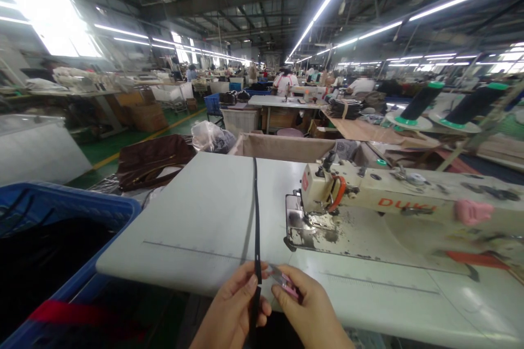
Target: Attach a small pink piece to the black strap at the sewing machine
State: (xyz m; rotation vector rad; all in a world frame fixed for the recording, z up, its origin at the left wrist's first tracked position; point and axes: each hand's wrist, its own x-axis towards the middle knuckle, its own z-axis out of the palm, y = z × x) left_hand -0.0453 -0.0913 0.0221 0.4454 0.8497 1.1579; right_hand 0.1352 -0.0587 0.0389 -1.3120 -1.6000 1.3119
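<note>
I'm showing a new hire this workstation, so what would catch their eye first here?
Probably the long black strap running down the white sewing table, pinched near the front edge by the left hand while the right hand brings pink-handled thread snips to it. Just right stands the cream sewing machine; a blue bin sits far left.

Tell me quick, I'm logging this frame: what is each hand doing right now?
Left hand: closed, pinching the black strap near its end.
Right hand: closed on small pink-handled snips, tips at the strap.
</note>
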